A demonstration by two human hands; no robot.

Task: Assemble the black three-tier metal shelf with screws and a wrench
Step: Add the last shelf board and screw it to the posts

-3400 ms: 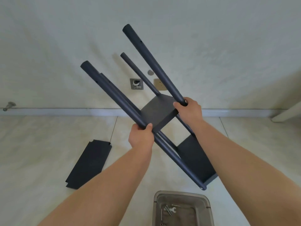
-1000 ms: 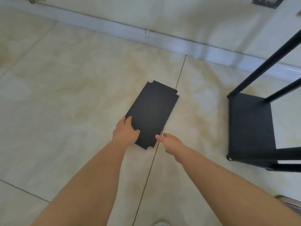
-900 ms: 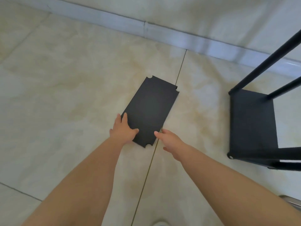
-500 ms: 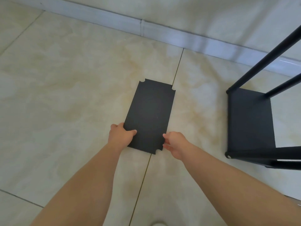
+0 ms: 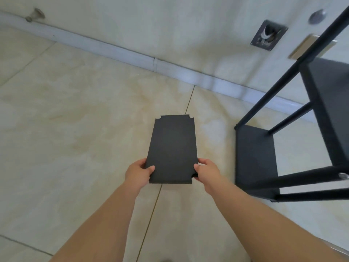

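Note:
A loose black shelf panel [image 5: 172,146] with notched corners is held above the tiled floor, long side pointing away from me. My left hand [image 5: 138,173] grips its near left corner, thumb on top. My right hand [image 5: 206,172] grips the near right corner the same way. The partly built black shelf frame [image 5: 255,159] stands on the floor to the right, with two panels fixed between its round black posts [image 5: 294,69]. A silver screw head [image 5: 342,175] shows on a near post.
A white wall with a baseboard [image 5: 132,55] runs across the back. A square wall fitting [image 5: 268,35] and a beige plate [image 5: 309,47] sit on the wall behind the frame. The rim of a grey tray [image 5: 338,249] peeks in at the bottom right.
Both hands closed on the panel's near corners and lifted it off the floor, squaring it toward me. Earlier, I had set the frame down on the right.

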